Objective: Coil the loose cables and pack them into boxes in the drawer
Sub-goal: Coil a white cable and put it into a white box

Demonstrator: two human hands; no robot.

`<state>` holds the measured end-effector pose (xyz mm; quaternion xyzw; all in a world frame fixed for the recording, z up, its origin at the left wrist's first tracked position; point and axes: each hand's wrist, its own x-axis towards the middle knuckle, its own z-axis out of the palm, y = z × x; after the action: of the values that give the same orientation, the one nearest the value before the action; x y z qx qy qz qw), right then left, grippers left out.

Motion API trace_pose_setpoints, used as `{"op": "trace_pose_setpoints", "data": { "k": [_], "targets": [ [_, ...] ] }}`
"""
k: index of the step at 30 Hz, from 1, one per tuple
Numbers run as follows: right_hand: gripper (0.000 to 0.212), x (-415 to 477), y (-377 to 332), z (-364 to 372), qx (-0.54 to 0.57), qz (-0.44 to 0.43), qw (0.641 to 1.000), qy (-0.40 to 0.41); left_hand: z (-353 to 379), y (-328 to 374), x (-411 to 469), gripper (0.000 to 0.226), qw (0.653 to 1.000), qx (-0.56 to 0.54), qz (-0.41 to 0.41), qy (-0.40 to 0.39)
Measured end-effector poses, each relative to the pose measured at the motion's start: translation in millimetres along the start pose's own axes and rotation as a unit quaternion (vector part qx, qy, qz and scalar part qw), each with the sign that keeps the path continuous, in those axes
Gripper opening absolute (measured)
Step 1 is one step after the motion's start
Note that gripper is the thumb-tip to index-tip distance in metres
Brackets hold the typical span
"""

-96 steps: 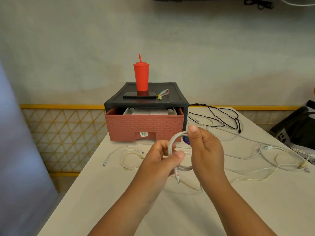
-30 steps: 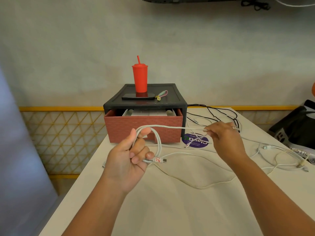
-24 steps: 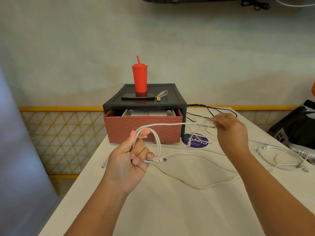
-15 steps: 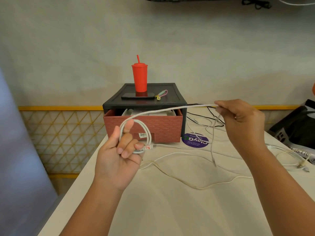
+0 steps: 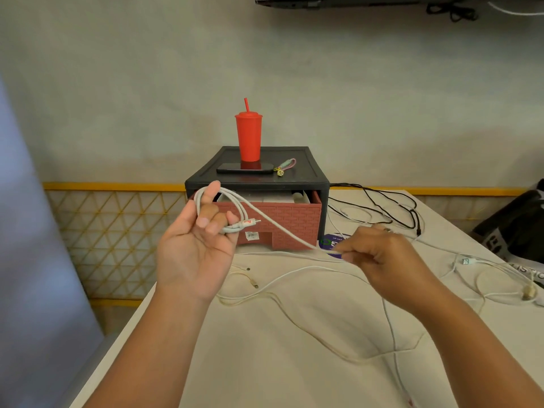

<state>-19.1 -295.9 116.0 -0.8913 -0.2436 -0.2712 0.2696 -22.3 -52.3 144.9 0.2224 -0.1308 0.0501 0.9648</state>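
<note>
- The left hand (image 5: 197, 251) is raised palm-up, its fingers (image 5: 203, 220) curled through a few loops (image 5: 196, 202) of the white cable (image 5: 294, 234). The index finger stands straight up inside them, and the plug (image 5: 248, 222) with a red mark pokes out toward 3 o'clock.
- The right hand (image 5: 385, 257) sits at 4 o'clock from the left. Its thumb and fingertips (image 5: 348, 255) pinch the same cable, with the other fingers curled in.
- Between the 2 hands the cable runs as 1 straight, taut span in the air above the table (image 5: 265, 363). Its long axis goes from 10 o'clock down to 4 o'clock.
- The next wrap likely means carrying the pinched point back toward 10 o'clock and over the left fingers. The right hand would travel while the left anchors.
- The remaining slack seems to trail from under the right wrist toward 6 o'clock.
- The drawer (image 5: 294, 219) stands at 12 o'clock beyond the hands, slightly open, with white boxes (image 5: 273, 198) showing inside.
- A black cable (image 5: 391, 201) and other white cables (image 5: 485, 266) lie loose toward 3 o'clock, not yet coiled.
</note>
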Motion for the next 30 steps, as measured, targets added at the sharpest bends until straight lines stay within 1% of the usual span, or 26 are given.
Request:
{"op": "trace_pose_setpoints", "data": {
  "k": [2,6,9,11,13,15,17,18,19,22,24,27,28,30],
  "targets": [
    [0.026,-1.5,-4.9,8.1,0.009,-0.017,1.0,-0.025,0.8,-1.7,0.5,0.032,1.0,0.018,0.007,-0.007],
    [0.023,-6.2,-23.1,20.4,0.041,-0.006,0.99,-0.132,-1.7,-5.8,1.5,0.028,0.997,0.067,0.016,-0.017],
    [0.024,-8.8,-33.3,22.5,0.069,0.009,0.982,-0.173,-6.1,-12.1,0.1,0.025,0.988,0.153,0.029,-0.016],
    [0.023,-9.1,-40.5,20.2,0.086,0.022,0.978,-0.191,-9.2,-18.8,-2.2,0.025,0.97,0.238,0.045,-0.01],
    [0.024,-9.3,-47.7,17.7,0.107,0.028,0.974,-0.199,-14.0,-25.9,-3.0,0.033,0.936,0.347,0.062,-0.005],
    [0.025,-8.9,-53.7,14.4,0.121,0.037,0.971,-0.202,-19.0,-31.6,-4.3,0.041,0.879,0.469,0.079,-0.026],
    [0.021,-8.3,-58.2,10.8,0.132,0.044,0.969,-0.204,-22.2,-36.8,-6.5,0.033,0.825,0.555,0.086,-0.06],
    [0.019,-8.1,-60.5,8.9,0.137,0.046,0.968,-0.205,-22.2,-38.9,-8.6,0.029,0.805,0.582,0.085,-0.077],
    [0.018,-8.1,-62.3,7.5,0.143,0.046,0.968,-0.202,-22.0,-40.3,-11.3,0.029,0.792,0.598,0.078,-0.096],
    [0.016,-7.9,-66.2,2.5,0.156,0.041,0.972,-0.171,-21.0,-44.0,-19.0,0.033,0.762,0.627,0.023,-0.158],
    [0.018,-6.5,-63.7,-0.7,0.156,0.033,0.979,-0.128,-20.9,-44.7,-23.9,0.029,0.765,0.619,-0.021,-0.179],
    [0.018,-4.3,-58.1,-5.0,0.144,0.036,0.986,-0.071,-16.2,-40.9,-31.6,0.023,0.789,0.583,-0.055,-0.188],
    [0.016,-3.5,-57.3,-6.4,0.145,0.04,0.987,-0.062,-13.9,-39.2,-34.2,0.023,0.789,0.578,-0.059,-0.201],
    [0.02,-2.8,-58.4,-8.3,0.144,0.042,0.987,-0.05,-9.9,-36.7,-38.4,0.025,0.785,0.567,-0.077,-0.238]
  ]
}}
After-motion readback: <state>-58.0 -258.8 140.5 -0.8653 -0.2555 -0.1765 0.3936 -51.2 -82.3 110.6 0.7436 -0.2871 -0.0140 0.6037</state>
